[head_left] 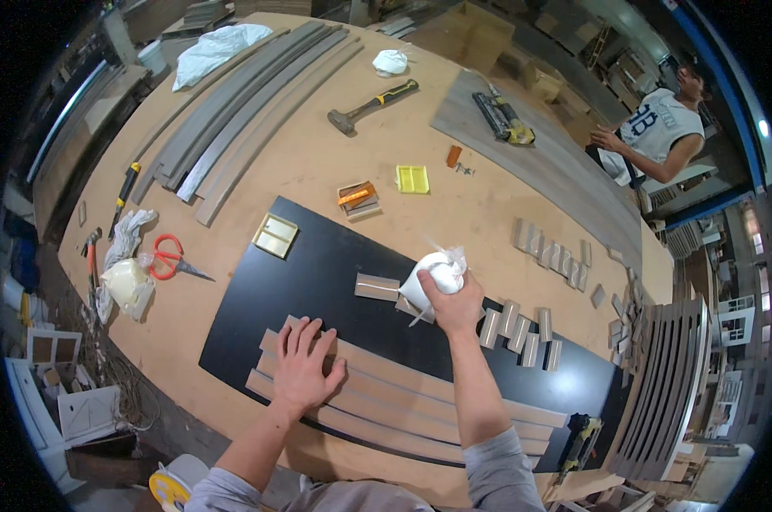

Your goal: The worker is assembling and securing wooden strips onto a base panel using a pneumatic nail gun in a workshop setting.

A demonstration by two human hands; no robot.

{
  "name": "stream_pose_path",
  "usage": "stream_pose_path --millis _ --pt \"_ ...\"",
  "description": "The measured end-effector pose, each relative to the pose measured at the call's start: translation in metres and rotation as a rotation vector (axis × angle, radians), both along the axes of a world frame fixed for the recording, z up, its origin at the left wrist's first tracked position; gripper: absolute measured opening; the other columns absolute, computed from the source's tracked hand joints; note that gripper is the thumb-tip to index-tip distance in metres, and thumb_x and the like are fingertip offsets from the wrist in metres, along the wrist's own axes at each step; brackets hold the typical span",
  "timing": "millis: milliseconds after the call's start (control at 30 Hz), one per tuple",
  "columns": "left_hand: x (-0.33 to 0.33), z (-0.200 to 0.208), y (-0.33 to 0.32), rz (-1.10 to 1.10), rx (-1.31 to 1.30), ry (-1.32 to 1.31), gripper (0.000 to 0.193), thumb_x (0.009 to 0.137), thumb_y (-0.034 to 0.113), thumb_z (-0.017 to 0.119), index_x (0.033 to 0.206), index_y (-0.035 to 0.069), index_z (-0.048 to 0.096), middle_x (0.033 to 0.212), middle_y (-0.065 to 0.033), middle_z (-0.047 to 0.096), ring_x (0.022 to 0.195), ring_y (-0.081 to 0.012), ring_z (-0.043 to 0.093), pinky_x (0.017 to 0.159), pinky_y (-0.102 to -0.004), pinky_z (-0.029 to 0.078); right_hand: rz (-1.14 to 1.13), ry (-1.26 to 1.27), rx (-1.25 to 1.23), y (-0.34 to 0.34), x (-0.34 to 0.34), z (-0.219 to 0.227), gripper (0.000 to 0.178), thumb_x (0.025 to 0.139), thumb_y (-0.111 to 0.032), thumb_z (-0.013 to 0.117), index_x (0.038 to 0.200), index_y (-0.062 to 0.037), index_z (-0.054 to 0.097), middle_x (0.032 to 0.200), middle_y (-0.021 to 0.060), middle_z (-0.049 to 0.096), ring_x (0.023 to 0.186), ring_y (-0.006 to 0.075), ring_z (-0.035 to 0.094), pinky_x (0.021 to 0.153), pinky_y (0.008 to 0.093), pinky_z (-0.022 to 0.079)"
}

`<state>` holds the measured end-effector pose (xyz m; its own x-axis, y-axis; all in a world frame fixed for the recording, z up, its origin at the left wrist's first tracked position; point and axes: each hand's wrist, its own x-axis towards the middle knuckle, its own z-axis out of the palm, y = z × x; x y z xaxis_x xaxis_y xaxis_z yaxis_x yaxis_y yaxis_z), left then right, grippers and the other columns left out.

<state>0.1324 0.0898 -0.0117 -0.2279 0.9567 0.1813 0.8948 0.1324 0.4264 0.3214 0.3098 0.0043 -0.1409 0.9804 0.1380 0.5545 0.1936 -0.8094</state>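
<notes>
My right hand (454, 303) is wrapped round a plump white plastic glue bag (430, 280), its neck twisted at the top. The bag's pointed lower end is over two short wood blocks (375, 287) on a black board (249, 282); a white line runs along the left block. The right block is mostly hidden under the bag. My left hand (305, 367) lies open, fingers spread, on long grey-brown wood strips (394, 388) side by side on the board. Several more short blocks (522, 333) stand just right of my right hand.
Around the board lie a hammer (373, 107), orange scissors (171, 258), a utility knife (126, 194), a yellow tray (413, 179) and nail guns (505, 119) (580, 442). Long grey strips (241, 102) lie far left. Another person (659, 136) is beyond the table at far right.
</notes>
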Motion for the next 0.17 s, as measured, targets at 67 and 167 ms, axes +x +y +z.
stream_pose_path --millis 67,167 --pt "0.0 -0.001 -0.001 -0.013 -0.016 -0.006 0.05 0.082 0.034 0.07 0.125 0.009 0.063 0.137 -0.0157 0.052 0.136 -0.0353 0.042 0.117 -0.0568 0.027 -0.048 0.085 -0.02 -0.003 0.007 0.003 0.055 0.075 -0.036 0.088 0.112 0.0011 0.071 0.101 0.0169 0.075 0.091 0.0263 0.074 0.082 0.0373 0.057" --pt "0.001 -0.004 -0.002 -0.024 -0.03 -0.003 0.054 0.083 0.035 0.07 0.13 0.01 0.06 0.139 -0.016 0.05 0.138 -0.0359 0.039 0.118 -0.0571 0.024 -0.122 0.645 -0.211 -0.018 0.024 0.007 0.044 0.086 -0.03 0.078 0.12 -0.0031 0.069 0.105 0.0177 0.075 0.098 0.0382 0.072 0.092 0.0479 0.056"
